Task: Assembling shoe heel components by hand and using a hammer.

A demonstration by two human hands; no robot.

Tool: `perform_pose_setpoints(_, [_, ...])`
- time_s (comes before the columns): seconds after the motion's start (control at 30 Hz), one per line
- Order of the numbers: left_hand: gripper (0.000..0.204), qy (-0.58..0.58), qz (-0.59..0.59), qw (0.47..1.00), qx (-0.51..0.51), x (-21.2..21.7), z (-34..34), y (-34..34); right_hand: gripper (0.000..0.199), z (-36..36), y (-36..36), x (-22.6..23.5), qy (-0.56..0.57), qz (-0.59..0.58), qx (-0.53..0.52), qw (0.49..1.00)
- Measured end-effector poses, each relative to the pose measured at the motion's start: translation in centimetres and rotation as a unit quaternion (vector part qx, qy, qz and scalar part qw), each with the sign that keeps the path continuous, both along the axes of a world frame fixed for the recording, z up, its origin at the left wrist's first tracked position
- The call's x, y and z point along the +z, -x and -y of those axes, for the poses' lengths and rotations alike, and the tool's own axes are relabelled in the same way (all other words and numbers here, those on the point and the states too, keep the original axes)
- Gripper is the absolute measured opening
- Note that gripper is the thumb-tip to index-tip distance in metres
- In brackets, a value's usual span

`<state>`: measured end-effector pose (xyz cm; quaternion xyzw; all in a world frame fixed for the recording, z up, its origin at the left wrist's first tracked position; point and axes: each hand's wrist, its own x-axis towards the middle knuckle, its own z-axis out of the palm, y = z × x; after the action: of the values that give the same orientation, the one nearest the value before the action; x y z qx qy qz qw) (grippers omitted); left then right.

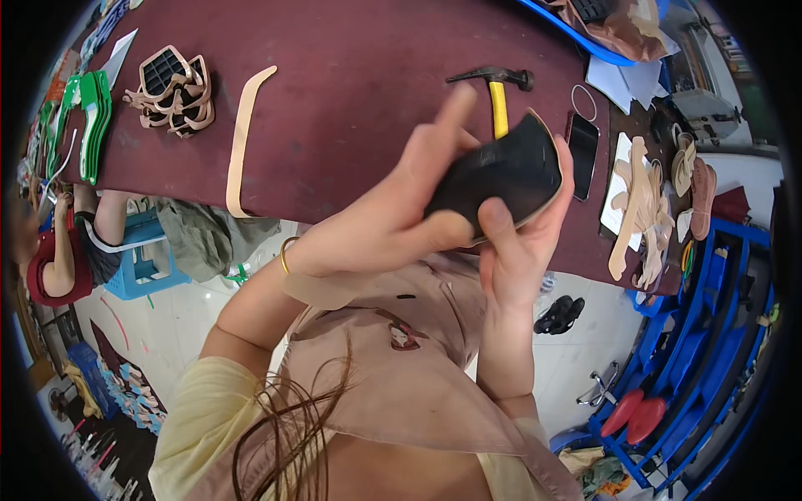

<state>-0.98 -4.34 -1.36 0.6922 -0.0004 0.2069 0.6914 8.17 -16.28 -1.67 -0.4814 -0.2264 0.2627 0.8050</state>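
I hold a black, curved shoe part with a thin tan edge above the front of the table. My right hand grips it from below and along its right side, thumb on its near face. At its left end, my left hand presses with the thumb; the index finger is raised and slightly blurred, and the other fingers are hidden behind the part. Just beyond lies a hammer with a yellow handle and a dark head, its lower handle covered by the shoe part.
A tan strip and a bundle of strappy shoe pieces lie left on the maroon table. Right are a phone and tan straps. A blue rack stands right; another person sits far left.
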Motion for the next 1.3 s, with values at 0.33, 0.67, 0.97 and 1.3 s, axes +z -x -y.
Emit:
perform_pose_setpoints(0.33, [0.052, -0.092, 0.081, 0.98, 0.155, -3.7, 1.0, 1.6, 0.047, 0.2, -2.6, -0.2, -0.015, -0.135, -0.032, 0.99])
perform_pose_setpoints(0.67, [0.025, 0.118, 0.138, 0.971, 0.158, 0.3, -0.6, 1.9, 0.04, 0.1, -2.4, -1.7, 0.033, -0.219, -0.003, 0.975])
perform_pose_setpoints(0.97, [0.024, 0.121, 0.044, 0.973, 0.19, 1.4, -2.2, 0.9, 0.046, 0.2, -1.8, -1.7, 0.011, -0.236, 0.052, 0.97])
perform_pose_setpoints(1.3, [0.024, -0.104, 0.022, 0.969, 0.222, 0.5, -3.2, -1.0, 0.067, 0.6, -0.5, -1.7, -0.001, -0.232, 0.132, 0.964])
